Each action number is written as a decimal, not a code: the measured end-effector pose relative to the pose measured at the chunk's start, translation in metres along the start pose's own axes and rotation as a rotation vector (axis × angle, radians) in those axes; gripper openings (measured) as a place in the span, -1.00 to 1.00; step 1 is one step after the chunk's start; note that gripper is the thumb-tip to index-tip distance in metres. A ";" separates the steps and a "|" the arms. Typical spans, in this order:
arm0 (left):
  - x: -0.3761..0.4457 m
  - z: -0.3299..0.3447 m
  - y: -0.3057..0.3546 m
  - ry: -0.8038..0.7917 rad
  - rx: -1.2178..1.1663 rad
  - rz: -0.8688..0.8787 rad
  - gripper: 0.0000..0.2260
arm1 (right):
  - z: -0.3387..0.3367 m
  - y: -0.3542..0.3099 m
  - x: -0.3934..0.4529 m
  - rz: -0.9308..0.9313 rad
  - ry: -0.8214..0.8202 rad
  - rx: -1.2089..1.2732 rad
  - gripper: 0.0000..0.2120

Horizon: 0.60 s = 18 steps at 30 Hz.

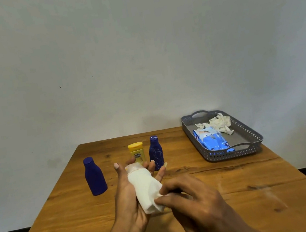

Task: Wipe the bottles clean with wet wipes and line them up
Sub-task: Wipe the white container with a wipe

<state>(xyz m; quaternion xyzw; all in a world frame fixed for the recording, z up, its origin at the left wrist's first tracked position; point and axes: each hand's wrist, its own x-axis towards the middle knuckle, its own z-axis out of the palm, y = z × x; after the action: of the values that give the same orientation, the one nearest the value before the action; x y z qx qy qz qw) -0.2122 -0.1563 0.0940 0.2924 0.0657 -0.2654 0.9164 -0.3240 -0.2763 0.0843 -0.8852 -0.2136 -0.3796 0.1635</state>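
At lower centre of the frame, the left hand (129,195) cradles a bottle (134,167) wrapped in a white wet wipe (146,188), fingers curled round it. The right hand (192,199) pinches the wipe's lower end. Behind them on the bench (237,178) stand two blue bottles (94,176) (155,153) and a yellow bottle (136,152). At right, a grey tray (250,137) holds a wipes pack (211,140) and crumpled wipes (220,122).

Both forearms are bare, with no sleeve in sight. The left hand (128,191) and the right hand (195,197) wear no gloves, rings or watch. Fingernails on the left hand are short and unpainted.
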 end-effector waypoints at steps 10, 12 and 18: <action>-0.010 0.015 -0.007 0.028 -0.151 -0.288 -0.30 | -0.002 -0.003 0.008 -0.242 0.161 -0.221 -0.87; -0.010 0.018 -0.003 0.028 -0.173 -0.274 -0.33 | -0.009 0.006 0.002 -0.221 0.151 -0.254 -0.86; -0.011 0.020 -0.010 -0.016 -0.076 -0.181 -0.33 | -0.014 0.007 -0.001 -0.150 0.160 -0.249 -0.88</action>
<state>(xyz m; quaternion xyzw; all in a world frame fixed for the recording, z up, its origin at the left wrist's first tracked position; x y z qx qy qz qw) -0.2277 -0.1699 0.1084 0.2483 0.0943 -0.3469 0.8995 -0.3295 -0.2886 0.0922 -0.8471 -0.2165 -0.4836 0.0404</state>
